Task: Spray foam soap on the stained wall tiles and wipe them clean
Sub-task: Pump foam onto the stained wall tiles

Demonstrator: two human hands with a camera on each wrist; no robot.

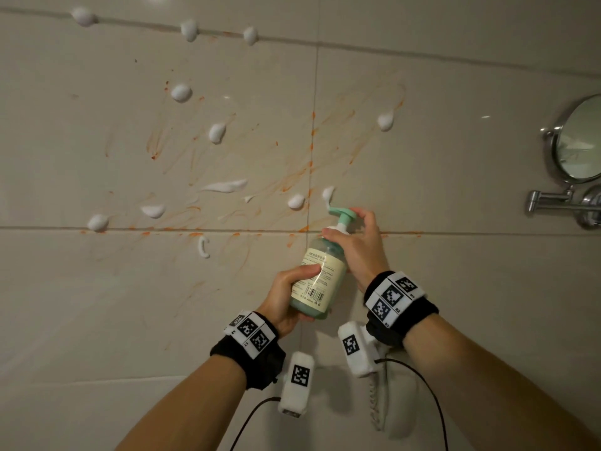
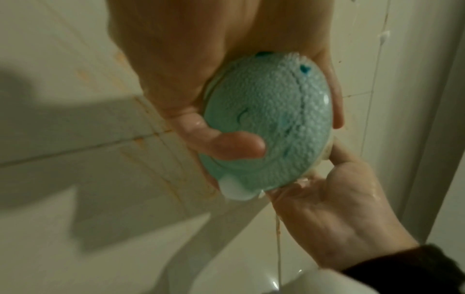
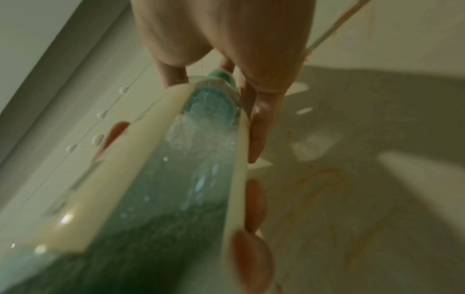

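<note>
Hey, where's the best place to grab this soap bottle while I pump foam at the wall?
Probably the round lower body of the soap bottle, wrapped from below and behind as the left hand does now. The bottle is tilted with its nozzle towards the tiles, so a low grip leaves the pump head free for the right hand on top.

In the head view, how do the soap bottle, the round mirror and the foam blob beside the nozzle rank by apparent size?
Largest to smallest:
1. soap bottle
2. round mirror, partly cut off by the frame edge, so unsure
3. foam blob
</note>
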